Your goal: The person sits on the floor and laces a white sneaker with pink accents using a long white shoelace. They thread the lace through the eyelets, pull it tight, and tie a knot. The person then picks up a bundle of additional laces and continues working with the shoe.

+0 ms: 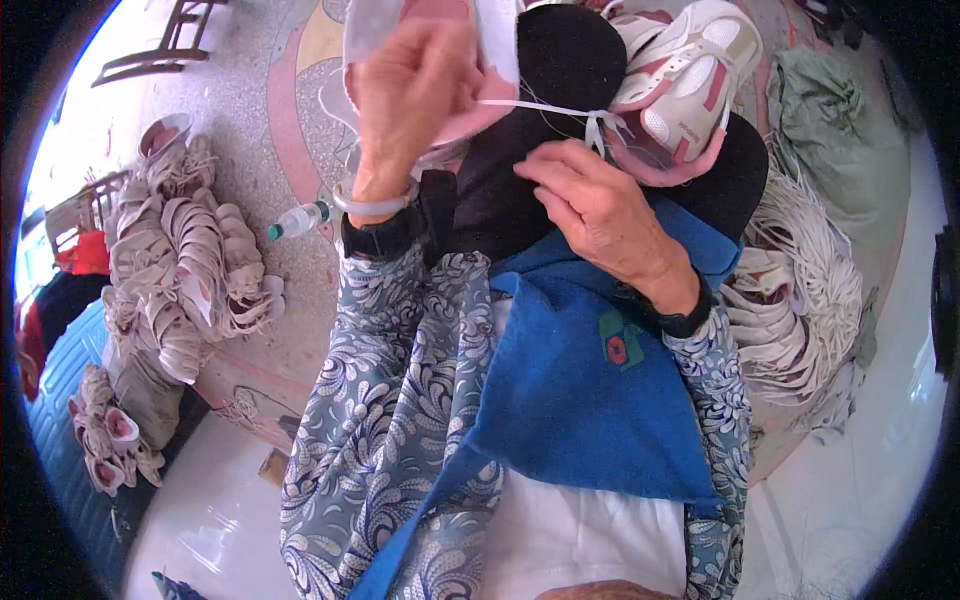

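My left hand (415,95), blurred, is closed over a white and pink shoe upper (495,60). A thin white shoelace (535,106) runs taut from its fingers to a knotted bit of lace (600,125). That knot lies beside a second upper (690,85), white and beige with pink trim, which rests on my dark lap at the right. Just below the knot, my right hand (605,215) hovers with bent fingers slightly apart, and nothing shows between them. The left fingertips are partly smeared.
Strung bundles of shoe uppers (190,240) lie at the left, with a plastic bottle (298,220) near them. More uppers and hanging white laces (800,310) are at the right, below a grey-green sack (835,140). A wooden stool (165,45) stands at the far left.
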`<state>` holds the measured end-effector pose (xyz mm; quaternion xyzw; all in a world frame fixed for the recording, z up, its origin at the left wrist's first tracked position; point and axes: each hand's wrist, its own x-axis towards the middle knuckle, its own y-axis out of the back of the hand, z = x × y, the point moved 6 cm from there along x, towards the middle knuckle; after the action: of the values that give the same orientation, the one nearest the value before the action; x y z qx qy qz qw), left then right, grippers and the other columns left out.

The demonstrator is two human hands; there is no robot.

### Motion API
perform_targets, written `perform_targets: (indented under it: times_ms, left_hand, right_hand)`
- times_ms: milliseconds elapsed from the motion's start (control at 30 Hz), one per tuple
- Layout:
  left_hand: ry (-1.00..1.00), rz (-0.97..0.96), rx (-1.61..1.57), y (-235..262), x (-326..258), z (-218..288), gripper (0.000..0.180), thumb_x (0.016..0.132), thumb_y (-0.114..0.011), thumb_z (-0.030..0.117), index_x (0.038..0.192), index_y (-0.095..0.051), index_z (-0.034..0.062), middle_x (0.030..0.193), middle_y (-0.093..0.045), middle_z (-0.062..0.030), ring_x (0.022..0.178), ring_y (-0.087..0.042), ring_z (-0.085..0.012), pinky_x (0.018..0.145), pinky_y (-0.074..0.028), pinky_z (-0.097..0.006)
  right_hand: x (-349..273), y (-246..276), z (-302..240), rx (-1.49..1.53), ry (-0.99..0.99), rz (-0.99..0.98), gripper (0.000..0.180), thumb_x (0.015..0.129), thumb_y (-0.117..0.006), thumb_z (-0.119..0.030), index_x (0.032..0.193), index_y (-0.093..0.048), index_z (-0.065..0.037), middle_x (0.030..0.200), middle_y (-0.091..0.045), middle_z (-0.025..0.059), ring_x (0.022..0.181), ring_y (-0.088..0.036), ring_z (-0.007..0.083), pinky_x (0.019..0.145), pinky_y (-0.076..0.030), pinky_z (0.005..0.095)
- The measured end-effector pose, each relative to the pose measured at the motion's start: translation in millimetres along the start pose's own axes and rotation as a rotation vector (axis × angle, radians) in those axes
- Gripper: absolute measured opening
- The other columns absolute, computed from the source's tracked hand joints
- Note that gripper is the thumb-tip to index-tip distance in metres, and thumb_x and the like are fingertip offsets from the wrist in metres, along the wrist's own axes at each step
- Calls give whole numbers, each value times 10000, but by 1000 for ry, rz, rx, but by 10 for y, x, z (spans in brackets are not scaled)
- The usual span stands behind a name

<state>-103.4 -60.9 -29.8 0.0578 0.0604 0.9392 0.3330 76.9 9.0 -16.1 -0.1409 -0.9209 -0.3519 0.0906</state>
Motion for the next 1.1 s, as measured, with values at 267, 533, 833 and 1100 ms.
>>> perform_targets:
  times_ms: [267, 533, 833, 1100]
  left_hand:
    - [37, 877, 102, 1114, -207, -977, 352, 937, -541, 277, 1063, -545, -51, 967, -618, -161, 878, -585, -216, 790, -468, -337]
    - [414, 808, 244, 1215, -192, -1997, 601, 926, -482, 430, 1265, -447, -66, 1263, -444, -273, 1192, -415, -395, 1019, -321, -452]
    - [65, 619, -34, 889, 31, -1360, 518, 811, -543, -33, 1315, -425, -13, 1054, -592, -172, 931, -598, -199, 759, -491, -299]
    - [-312, 599, 370, 874, 425, -500, 385, 880, -433, 3, 1245, -554, -9, 1100, -636, -201, 870, -639, -289, 787, -502, -337]
  right_hand:
    - [312, 190, 48, -472, 50, 183, 416, 703, -712, -79, 1100, -592, -40, 1066, -548, 112, 987, -549, 309, 850, -446, 419]
    - [575, -95, -35, -740, 29, 128, 342, 699, -695, -179, 991, -604, -26, 1126, -523, 107, 1154, -451, 323, 948, -345, 515]
    - [742, -301, 88, -834, 18, 73, 278, 693, -676, -137, 934, -610, -13, 1077, -522, 103, 1154, -457, 294, 951, -336, 499]
    - [760, -222, 99, -731, -2, 141, 304, 669, -687, -123, 929, -577, -9, 1050, -503, 130, 1133, -466, 324, 979, -324, 583]
